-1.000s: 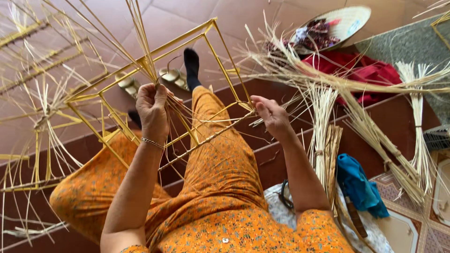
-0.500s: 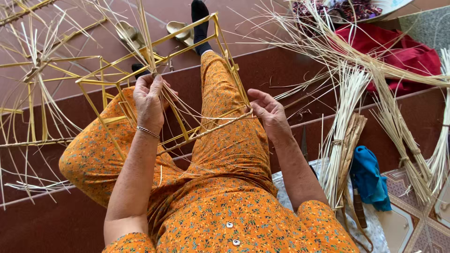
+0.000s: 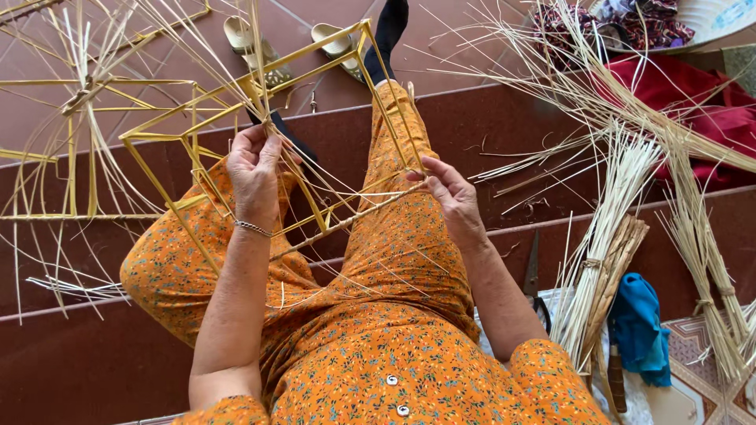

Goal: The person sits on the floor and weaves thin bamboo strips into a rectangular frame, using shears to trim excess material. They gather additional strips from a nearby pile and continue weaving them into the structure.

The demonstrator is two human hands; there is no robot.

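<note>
Yellow bamboo sticks make a boxy frame [image 3: 260, 102] that sits over the person's lap. The left hand [image 3: 253, 169] is closed around a joint of the frame, where several sticks meet, with the fingers curled tight on it. Thin pale strips [image 3: 197, 47] fan up and away from that joint, above the hand. The right hand [image 3: 449, 193] is at the other side of the frame, near its lower right corner. Its fingertips pinch a thin strip [image 3: 354, 216] that runs back across the lap toward the left hand. The rest of the right hand is half open.

Under both hands are the person's legs in orange flowered trousers [image 3: 394, 260]. Past the frame, further from the hands, two sandals [image 3: 252, 43] lie on the red tile floor [image 3: 157, 79]. A foot in a black sock [image 3: 390, 31] points up beside them.

To the right of the right hand stands a tied bundle of pale strips [image 3: 606, 228]. A pair of scissors [image 3: 534, 275] lies between that bundle and the right arm. A blue cloth [image 3: 638, 323] lies just beside the bundle, and a red cloth [image 3: 701, 110] lies further off.
</note>
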